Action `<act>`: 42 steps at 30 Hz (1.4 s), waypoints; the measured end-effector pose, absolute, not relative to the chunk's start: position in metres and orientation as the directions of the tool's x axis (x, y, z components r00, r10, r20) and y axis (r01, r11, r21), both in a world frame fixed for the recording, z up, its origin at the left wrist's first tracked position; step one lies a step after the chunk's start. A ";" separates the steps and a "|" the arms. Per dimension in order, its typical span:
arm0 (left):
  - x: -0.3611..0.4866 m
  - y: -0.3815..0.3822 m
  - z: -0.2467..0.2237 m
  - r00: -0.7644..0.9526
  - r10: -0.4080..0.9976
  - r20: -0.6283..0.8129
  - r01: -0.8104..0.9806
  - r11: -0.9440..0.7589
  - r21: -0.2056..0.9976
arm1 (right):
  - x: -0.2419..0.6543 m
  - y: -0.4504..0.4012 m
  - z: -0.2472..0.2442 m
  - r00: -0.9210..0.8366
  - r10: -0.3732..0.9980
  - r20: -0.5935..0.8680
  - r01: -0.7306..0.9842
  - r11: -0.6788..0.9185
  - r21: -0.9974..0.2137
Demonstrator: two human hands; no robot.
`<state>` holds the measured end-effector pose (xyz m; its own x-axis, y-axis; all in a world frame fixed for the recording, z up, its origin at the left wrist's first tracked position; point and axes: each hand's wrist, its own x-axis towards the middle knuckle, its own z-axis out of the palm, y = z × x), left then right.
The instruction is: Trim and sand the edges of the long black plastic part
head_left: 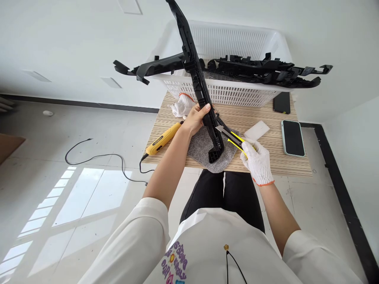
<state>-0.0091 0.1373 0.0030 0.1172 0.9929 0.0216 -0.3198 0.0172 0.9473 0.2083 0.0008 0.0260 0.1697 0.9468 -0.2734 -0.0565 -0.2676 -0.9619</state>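
Bare and wrapped round a long black plastic part (199,81), my left hand (195,119) grips it near its lower end. The part stands tilted, its top reaching past the basket. My right hand (258,161), in a white knitted glove with an orange cuff, is closed on a yellow and black utility knife (237,140). The knife's blade is out and points at the part's lower section; whether it touches cannot be told. Under the part's lower end lies a grey cloth (199,149) on the wooden table (284,167).
A white basket (251,94) holds several black parts (254,71) at the table's back. A yellow corded tool (164,139) and a white glove (182,105) lie left. On the right are a white flat object (257,130), a dark phone (281,103) and a light-edged phone (293,138).
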 end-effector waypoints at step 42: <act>-0.007 0.138 0.002 0.144 0.989 0.015 -0.446 0.051 0.894 | 0.204 -0.008 0.022 0.173 0.952 -0.252 -0.080 -0.241 -0.967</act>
<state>-0.0073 0.1382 0.0017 0.1440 0.9895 0.0150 -0.4457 0.0513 0.8937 0.2044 -0.0075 0.0215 0.1728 0.9522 -0.2519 -0.0797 -0.2414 -0.9671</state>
